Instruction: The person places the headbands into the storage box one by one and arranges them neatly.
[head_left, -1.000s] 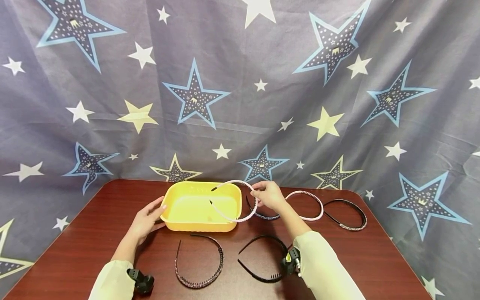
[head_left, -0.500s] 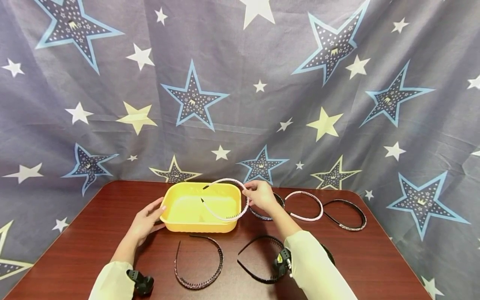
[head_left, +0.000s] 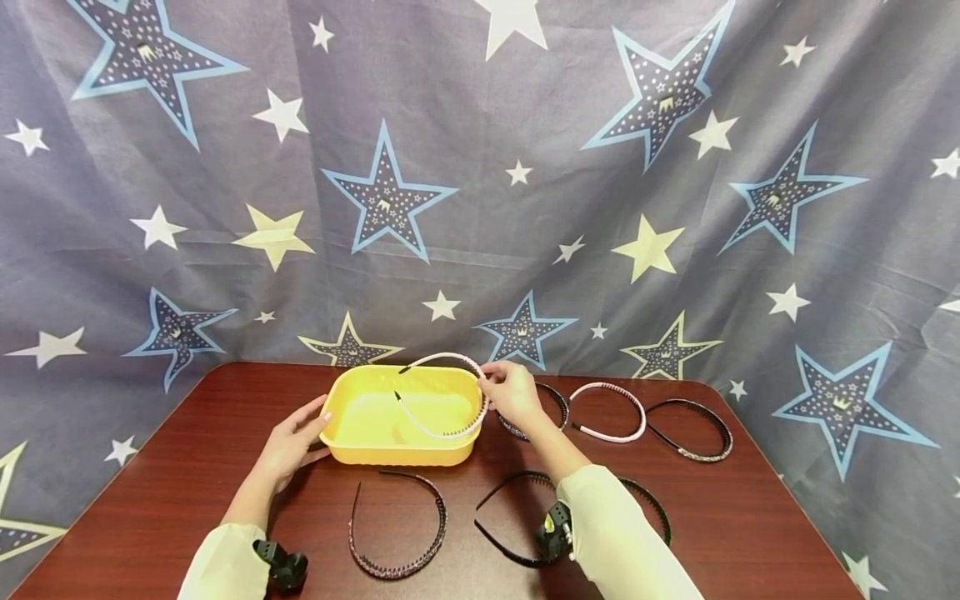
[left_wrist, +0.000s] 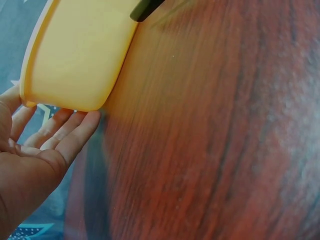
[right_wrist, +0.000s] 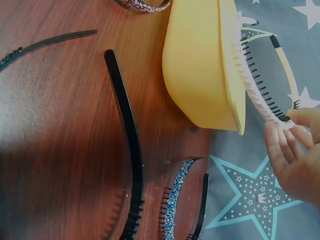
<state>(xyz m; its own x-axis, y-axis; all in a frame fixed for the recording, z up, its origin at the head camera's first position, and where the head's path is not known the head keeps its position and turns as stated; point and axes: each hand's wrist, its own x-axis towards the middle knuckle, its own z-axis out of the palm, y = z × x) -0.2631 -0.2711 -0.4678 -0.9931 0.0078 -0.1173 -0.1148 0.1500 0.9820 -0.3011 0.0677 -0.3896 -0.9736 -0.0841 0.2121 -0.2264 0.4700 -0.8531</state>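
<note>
The yellow basket (head_left: 401,455) stands on the table's back left part. My left hand (head_left: 288,446) touches its left end with spread, nearly straight fingers; in the left wrist view the hand (left_wrist: 45,150) has fingertips against the basket wall (left_wrist: 75,60). My right hand (head_left: 517,396) pinches a pale pink headband (head_left: 480,367) by its curved middle, its two black tips over the basket. In the right wrist view the thumb and fingers of that hand (right_wrist: 297,150) hold the headband (right_wrist: 252,90) above the basket's rim (right_wrist: 232,75).
Right of the basket lie a glittery dark headband (head_left: 566,408), another pink one (head_left: 637,425) and a black one (head_left: 723,429). Nearer the front are a patterned headband (head_left: 397,572) and black ones (head_left: 517,557), (head_left: 663,517) partly under my right forearm. A star-printed cloth (head_left: 465,167) hangs behind.
My right hand has moved left with the pink headband, bringing it further over the basket. The left hand stays at the basket's end.
</note>
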